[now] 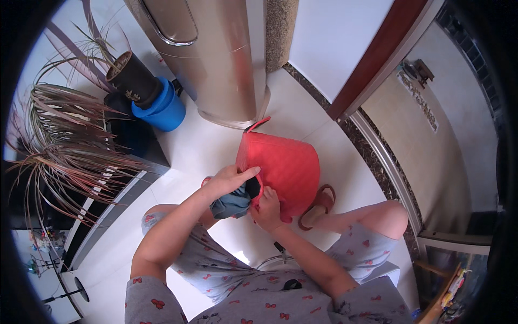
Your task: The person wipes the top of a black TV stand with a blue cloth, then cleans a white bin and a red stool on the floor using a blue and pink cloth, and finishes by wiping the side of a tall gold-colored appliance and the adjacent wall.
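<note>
A red quilted fabric bag [285,170] is tilted between my knees, its mouth turned toward me and to the left. One strap [258,124] sticks up at its far end. Bunched dark teal cloth [232,202] shows at the mouth; whether it is a lining or a separate piece I cannot tell. My left hand [232,180] grips the upper part of the rim, thumb on top and fingers hidden behind. On the lower part of the rim, close by, my right hand [268,208] pinches the red edge with curled fingers.
Beyond the bag stands a tall beige floor-standing cabinet unit [214,69] with a chrome handle. At left are a potted plant [133,81] on a blue bucket [162,109] and a dark low cabinet [137,141]. A door frame [376,60] rises at right. Light tiles [178,186] cover the floor.
</note>
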### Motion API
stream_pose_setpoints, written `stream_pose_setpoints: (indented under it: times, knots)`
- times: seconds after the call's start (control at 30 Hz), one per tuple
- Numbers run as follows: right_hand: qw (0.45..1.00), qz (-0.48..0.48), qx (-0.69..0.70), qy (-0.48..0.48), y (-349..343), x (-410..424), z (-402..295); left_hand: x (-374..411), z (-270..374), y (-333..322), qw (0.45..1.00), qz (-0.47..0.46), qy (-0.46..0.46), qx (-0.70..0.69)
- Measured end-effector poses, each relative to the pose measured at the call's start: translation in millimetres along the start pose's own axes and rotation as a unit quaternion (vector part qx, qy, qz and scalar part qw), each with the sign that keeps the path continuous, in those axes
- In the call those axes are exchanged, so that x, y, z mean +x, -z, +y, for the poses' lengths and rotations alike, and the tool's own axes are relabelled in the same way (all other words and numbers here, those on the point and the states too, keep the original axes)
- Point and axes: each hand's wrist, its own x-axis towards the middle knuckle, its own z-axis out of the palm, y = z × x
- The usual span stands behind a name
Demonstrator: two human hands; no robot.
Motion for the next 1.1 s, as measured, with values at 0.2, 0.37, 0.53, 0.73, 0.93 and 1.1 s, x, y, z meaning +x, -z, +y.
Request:
stream_pose_setpoints:
  times: [0.2,0.37,0.53,0.73,0.93,1.1]
  knots:
    - [0.976,-0.057,-0.121,0.170,1,-28,16,7,-31,-1,0.998,0.031,0.061,0.004]
    - [0.957,-0.018,-0.252,0.140,4,-55,66,10,-42,-15,0.995,0.060,-0.078,-0.033]
    - [0.923,0.124,-0.312,-0.185,46,-12,115,11,-30,-37,0.993,-0.004,-0.067,0.097]
    - [0.966,-0.071,-0.163,-0.190,43,101,125,-10,-8,-51,0.978,-0.080,-0.090,0.173]
    - [0.954,-0.207,-0.074,-0.203,23,150,140,-13,-1,-49,0.973,-0.088,-0.055,0.208]
    - [0.912,-0.227,-0.097,-0.328,36,142,205,-21,-13,-46,0.971,-0.085,-0.026,0.221]
